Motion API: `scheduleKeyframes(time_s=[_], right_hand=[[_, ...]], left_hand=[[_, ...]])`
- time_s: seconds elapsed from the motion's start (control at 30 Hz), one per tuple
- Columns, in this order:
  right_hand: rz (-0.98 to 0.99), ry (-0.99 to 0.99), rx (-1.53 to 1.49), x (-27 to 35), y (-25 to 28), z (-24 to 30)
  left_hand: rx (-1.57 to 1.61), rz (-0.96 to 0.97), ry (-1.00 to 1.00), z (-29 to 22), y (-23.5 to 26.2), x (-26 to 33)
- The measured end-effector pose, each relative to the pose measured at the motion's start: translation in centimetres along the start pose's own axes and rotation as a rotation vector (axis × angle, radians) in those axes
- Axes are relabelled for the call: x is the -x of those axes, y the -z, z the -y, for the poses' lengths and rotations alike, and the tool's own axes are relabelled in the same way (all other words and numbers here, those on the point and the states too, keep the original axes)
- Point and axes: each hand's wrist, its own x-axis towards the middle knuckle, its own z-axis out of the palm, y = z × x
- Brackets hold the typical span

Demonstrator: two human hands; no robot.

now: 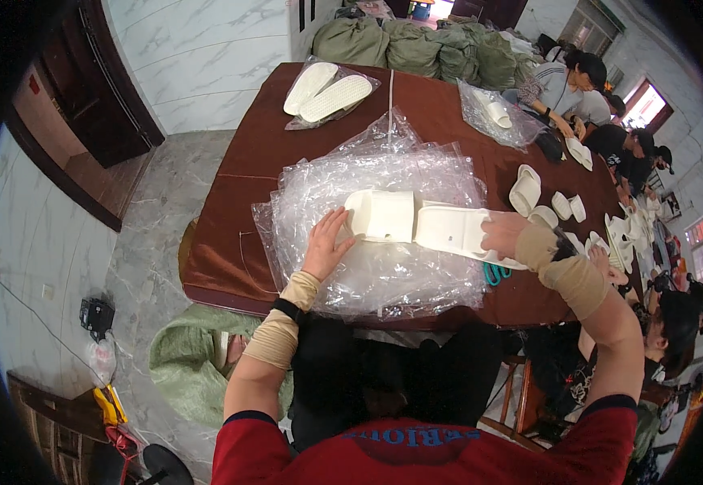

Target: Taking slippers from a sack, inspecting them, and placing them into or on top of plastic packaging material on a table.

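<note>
Two white slippers lie end to end across a stack of clear plastic bags [368,279] on the brown-covered table. At the toe end of the left slipper [389,217] is my left hand [327,244], its fingers spread and touching the edge. My right hand [503,233] grips the right slipper [451,227] near its far right end, fingers curled over it. Part of that slipper is hidden under the hand. Teal-handled scissors [496,274] lie below my right hand, partly covered.
A bagged pair of white slippers [327,93] lies at the table's far left. Another bagged one [497,113] is at the far right. Loose white slippers [525,190] lie right of my right hand. Co-workers [574,89] sit along the right side. Green sacks [412,48] stand behind.
</note>
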Motion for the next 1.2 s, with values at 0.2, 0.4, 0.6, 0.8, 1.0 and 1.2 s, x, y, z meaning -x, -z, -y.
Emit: scheduleKeyframes(time_s=[0.2,0.4,0.6,0.8,1.0,1.2], right_hand=[[-0.52,0.234,-0.047,-9.1,-1.8,3.4],[-0.318,-0.039,-0.265,-6.1,0.1,2.5],[-0.66,-0.459,-0.416,4.3,-3.8,-6.9],[-0.891,-0.65,-0.546,3.8,-3.2,-5.9],[-0.457,-0.23,-0.607,-7.6,-6.6,9.7],[-0.376,-0.385,-0.525,-10.1,-9.8,12.3]], left_hand=[[0.143,0.121,0.039,0.5,-0.4,-0.1],[0.611,-0.074,0.222,-0.4,0.4,0.6],[0.536,-0.012,0.149,-1.1,2.7,0.2],[0.635,-0.132,0.159,-5.0,7.0,0.2],[0.071,-0.39,0.237,2.0,11.0,5.7],[-0.732,-0.199,0.508,13.6,17.8,11.9]])
